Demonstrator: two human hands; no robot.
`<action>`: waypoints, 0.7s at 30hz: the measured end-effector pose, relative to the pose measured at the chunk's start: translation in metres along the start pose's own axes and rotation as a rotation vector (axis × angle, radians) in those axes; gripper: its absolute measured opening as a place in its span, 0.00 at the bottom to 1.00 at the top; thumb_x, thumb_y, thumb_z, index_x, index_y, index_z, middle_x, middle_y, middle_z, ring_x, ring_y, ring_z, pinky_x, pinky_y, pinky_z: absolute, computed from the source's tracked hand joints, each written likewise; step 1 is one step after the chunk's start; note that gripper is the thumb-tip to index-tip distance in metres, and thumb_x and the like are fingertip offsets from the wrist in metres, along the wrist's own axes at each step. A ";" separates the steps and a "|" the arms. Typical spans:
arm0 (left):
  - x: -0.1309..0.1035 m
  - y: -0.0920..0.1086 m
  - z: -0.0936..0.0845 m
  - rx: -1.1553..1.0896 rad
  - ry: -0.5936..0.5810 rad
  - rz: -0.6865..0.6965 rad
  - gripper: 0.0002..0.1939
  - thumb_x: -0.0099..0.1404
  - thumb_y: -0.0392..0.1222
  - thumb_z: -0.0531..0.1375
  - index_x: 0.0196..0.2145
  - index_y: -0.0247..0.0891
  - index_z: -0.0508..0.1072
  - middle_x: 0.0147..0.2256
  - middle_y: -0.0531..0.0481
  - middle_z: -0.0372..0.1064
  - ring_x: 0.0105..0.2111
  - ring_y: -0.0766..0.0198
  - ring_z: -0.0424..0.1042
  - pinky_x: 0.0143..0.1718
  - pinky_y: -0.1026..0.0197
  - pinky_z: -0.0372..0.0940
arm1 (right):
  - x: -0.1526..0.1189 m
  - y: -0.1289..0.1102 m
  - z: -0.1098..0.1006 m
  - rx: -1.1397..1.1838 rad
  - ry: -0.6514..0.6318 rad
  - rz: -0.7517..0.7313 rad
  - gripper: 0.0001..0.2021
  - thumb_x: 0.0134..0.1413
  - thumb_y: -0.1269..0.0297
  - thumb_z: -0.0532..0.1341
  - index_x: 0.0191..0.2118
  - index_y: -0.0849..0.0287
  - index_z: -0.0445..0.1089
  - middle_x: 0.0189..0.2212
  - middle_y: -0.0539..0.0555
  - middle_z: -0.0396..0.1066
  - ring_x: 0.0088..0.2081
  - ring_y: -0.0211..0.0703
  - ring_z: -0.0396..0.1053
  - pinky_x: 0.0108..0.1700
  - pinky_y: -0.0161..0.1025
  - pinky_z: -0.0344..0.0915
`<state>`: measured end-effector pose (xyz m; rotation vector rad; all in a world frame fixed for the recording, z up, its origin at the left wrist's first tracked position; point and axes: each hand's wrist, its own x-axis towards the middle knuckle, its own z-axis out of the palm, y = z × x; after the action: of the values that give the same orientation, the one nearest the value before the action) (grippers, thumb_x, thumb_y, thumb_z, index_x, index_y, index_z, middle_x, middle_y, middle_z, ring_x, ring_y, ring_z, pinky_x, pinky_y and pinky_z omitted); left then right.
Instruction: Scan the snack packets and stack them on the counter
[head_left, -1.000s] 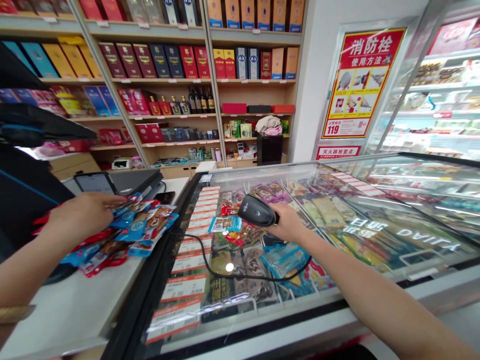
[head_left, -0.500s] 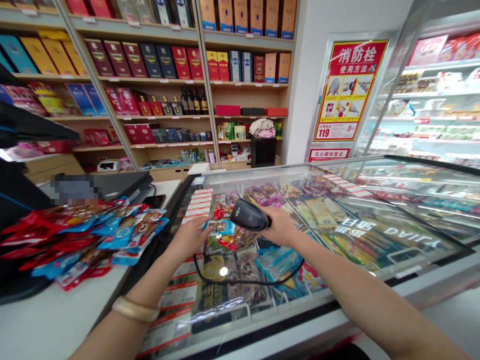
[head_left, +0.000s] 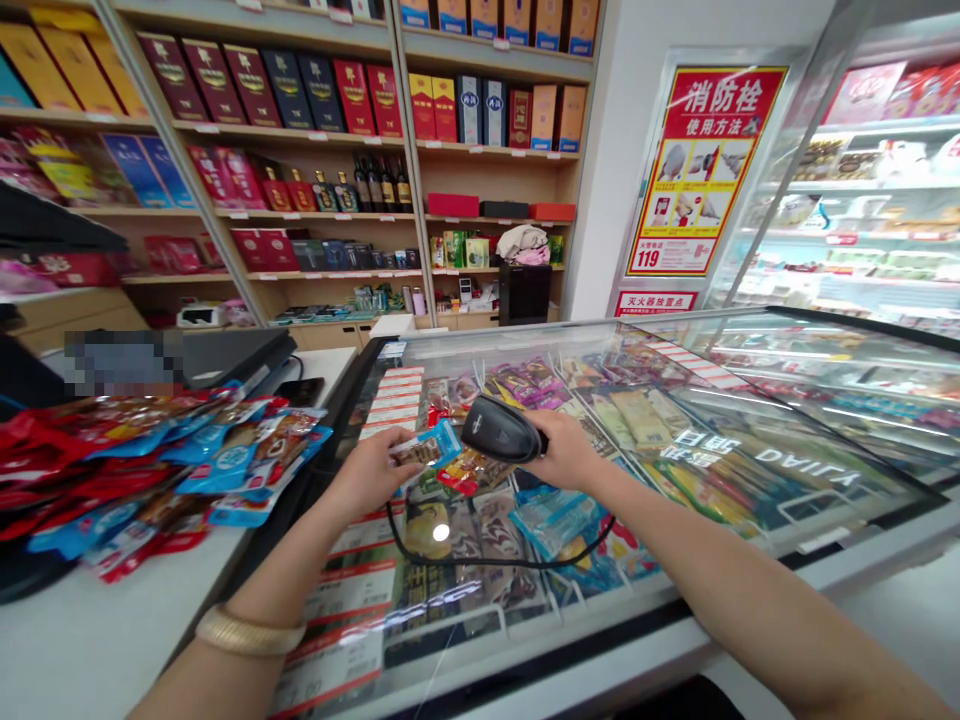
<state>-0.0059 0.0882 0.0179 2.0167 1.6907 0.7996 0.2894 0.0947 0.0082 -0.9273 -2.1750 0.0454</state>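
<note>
My left hand (head_left: 373,468) pinches a small blue-and-brown snack packet (head_left: 435,446) between thumb and fingers, above the freezer's glass top. Wrapped round a black handheld barcode scanner (head_left: 501,430) is my right hand (head_left: 568,450); the scanner's head points left, close to the packet's blue end. A black cable (head_left: 487,564) loops over the glass beneath both hands. Red-and-yellow snack packets (head_left: 463,474) lie on the glass just below the scanner. To the left, a heap of red and blue snack packets (head_left: 232,455) covers part of the white counter (head_left: 187,610).
The glass-topped freezer (head_left: 660,640) holds many wrapped ices, with price labels (head_left: 352,590) along its left side. A dark phone (head_left: 301,391) lies on the counter's far edge. Shelves of boxes and bottles (head_left: 382,185) stand behind; a lit display cooler (head_left: 877,210) is at right.
My left hand has picked up the blue-and-brown snack packet and tilted it up in front of the scanner. The right hand keeps the scanner in nearly the same place. The view has tilted down slightly.
</note>
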 end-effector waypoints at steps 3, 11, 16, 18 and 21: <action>-0.008 0.005 -0.003 -0.314 0.035 -0.062 0.17 0.47 0.53 0.64 0.30 0.38 0.71 0.29 0.50 0.74 0.33 0.56 0.73 0.38 0.55 0.67 | 0.000 0.000 -0.001 0.015 0.006 -0.020 0.14 0.48 0.61 0.63 0.42 0.58 0.71 0.37 0.58 0.76 0.38 0.50 0.74 0.41 0.41 0.67; -0.013 0.021 0.000 -0.886 0.165 -0.249 0.24 0.42 0.54 0.70 0.32 0.37 0.69 0.31 0.49 0.75 0.32 0.59 0.74 0.36 0.56 0.69 | 0.000 -0.007 -0.005 0.020 -0.033 -0.025 0.13 0.47 0.61 0.64 0.40 0.57 0.72 0.35 0.57 0.76 0.36 0.48 0.73 0.39 0.40 0.67; -0.013 0.023 0.002 -0.895 0.164 -0.248 0.25 0.42 0.52 0.70 0.34 0.36 0.70 0.32 0.48 0.76 0.35 0.57 0.75 0.39 0.56 0.69 | 0.000 -0.013 -0.006 -0.036 -0.134 -0.019 0.12 0.44 0.63 0.65 0.38 0.56 0.72 0.34 0.55 0.76 0.36 0.47 0.73 0.39 0.38 0.66; -0.013 0.022 0.003 -0.880 0.164 -0.242 0.24 0.42 0.52 0.70 0.34 0.36 0.71 0.31 0.48 0.76 0.36 0.56 0.75 0.39 0.56 0.69 | 0.000 -0.015 -0.007 -0.039 -0.169 -0.028 0.12 0.43 0.63 0.65 0.38 0.56 0.72 0.33 0.54 0.76 0.36 0.47 0.73 0.38 0.37 0.66; -0.012 0.020 0.004 -0.865 0.162 -0.235 0.24 0.42 0.52 0.70 0.34 0.37 0.71 0.30 0.48 0.75 0.37 0.55 0.75 0.39 0.56 0.69 | 0.000 -0.016 -0.007 -0.037 -0.187 -0.049 0.13 0.44 0.63 0.65 0.39 0.56 0.72 0.34 0.54 0.76 0.36 0.47 0.73 0.38 0.37 0.65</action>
<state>0.0106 0.0723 0.0251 1.1672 1.2782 1.3346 0.2845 0.0815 0.0178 -0.9218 -2.3769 0.0710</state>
